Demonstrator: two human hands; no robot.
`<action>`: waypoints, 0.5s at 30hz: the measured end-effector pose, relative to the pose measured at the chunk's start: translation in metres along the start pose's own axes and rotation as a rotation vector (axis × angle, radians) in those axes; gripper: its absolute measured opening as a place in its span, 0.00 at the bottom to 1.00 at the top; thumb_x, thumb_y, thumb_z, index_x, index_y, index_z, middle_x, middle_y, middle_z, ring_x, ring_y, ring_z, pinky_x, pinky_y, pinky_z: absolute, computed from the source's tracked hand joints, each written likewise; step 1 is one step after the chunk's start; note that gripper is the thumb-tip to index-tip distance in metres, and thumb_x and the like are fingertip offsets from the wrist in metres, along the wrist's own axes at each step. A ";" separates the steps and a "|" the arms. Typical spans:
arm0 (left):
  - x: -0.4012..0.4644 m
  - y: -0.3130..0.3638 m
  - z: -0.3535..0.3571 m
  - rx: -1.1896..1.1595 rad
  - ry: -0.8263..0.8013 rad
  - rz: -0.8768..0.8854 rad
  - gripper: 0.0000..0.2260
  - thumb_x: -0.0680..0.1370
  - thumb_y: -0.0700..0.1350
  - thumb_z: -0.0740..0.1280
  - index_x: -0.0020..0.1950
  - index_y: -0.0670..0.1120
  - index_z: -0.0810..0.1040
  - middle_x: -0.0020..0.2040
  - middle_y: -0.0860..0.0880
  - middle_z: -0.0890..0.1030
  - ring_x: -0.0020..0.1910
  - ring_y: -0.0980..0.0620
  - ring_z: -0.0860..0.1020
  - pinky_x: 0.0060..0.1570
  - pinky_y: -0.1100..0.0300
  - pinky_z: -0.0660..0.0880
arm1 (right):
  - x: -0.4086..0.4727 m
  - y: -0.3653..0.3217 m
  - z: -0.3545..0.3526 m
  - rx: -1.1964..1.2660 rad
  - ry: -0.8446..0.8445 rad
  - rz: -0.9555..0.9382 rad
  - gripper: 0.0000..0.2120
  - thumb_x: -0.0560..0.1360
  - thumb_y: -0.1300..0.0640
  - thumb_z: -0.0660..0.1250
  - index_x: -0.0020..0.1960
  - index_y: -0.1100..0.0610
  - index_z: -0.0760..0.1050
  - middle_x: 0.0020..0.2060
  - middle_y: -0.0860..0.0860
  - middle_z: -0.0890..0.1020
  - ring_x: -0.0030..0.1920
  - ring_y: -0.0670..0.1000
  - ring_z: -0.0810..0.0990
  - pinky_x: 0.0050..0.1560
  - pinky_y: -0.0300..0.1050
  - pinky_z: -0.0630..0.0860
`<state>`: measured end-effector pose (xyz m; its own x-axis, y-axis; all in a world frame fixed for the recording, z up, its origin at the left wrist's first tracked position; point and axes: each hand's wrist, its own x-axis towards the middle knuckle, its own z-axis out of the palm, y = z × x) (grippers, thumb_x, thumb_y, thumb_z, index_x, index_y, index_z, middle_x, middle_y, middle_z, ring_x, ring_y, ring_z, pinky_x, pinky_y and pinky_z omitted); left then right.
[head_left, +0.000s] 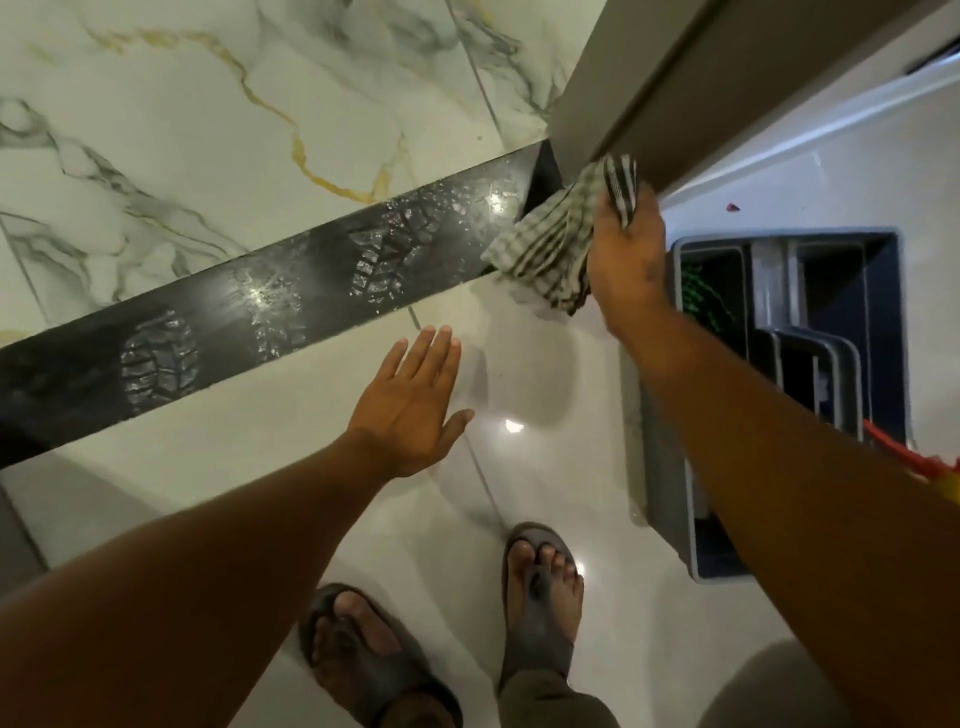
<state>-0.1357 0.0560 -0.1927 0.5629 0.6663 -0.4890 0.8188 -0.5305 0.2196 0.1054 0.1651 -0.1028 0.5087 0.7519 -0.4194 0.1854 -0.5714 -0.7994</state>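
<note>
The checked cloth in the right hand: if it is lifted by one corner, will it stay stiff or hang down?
The checked cloth is probably floppy: it bunches in folds where the right hand grips it, and its free end droops. It seems light, since one hand holds it up.

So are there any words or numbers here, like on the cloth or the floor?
There are no words, numbers or signs to read anywhere.
The cloth in the right hand has only checks and stripes.
The black strip on the floor has only shoe prints.
</note>
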 end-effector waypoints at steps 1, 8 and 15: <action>0.002 -0.006 0.007 0.001 -0.007 -0.006 0.38 0.84 0.66 0.41 0.85 0.42 0.40 0.87 0.41 0.44 0.86 0.42 0.42 0.83 0.45 0.39 | 0.007 -0.003 0.004 -0.047 -0.012 -0.053 0.23 0.86 0.51 0.59 0.80 0.54 0.63 0.70 0.51 0.75 0.67 0.48 0.75 0.72 0.48 0.74; 0.009 -0.032 0.045 -0.048 0.056 -0.057 0.40 0.83 0.68 0.42 0.86 0.41 0.45 0.87 0.40 0.47 0.86 0.41 0.45 0.84 0.43 0.46 | 0.028 0.022 0.050 -0.499 -0.382 -0.599 0.34 0.82 0.62 0.63 0.84 0.57 0.51 0.79 0.60 0.65 0.74 0.57 0.71 0.70 0.51 0.76; 0.012 -0.038 0.082 -0.015 0.247 -0.027 0.42 0.82 0.70 0.47 0.86 0.43 0.43 0.87 0.42 0.44 0.86 0.44 0.41 0.84 0.44 0.37 | 0.047 0.080 0.099 -0.896 -0.315 -0.563 0.40 0.82 0.32 0.53 0.83 0.58 0.52 0.83 0.62 0.50 0.83 0.62 0.48 0.83 0.63 0.48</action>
<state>-0.1691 0.0409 -0.2758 0.5498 0.7891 -0.2738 0.8344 -0.5040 0.2229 0.0606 0.1873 -0.2292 -0.0530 0.9567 -0.2862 0.9302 -0.0570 -0.3626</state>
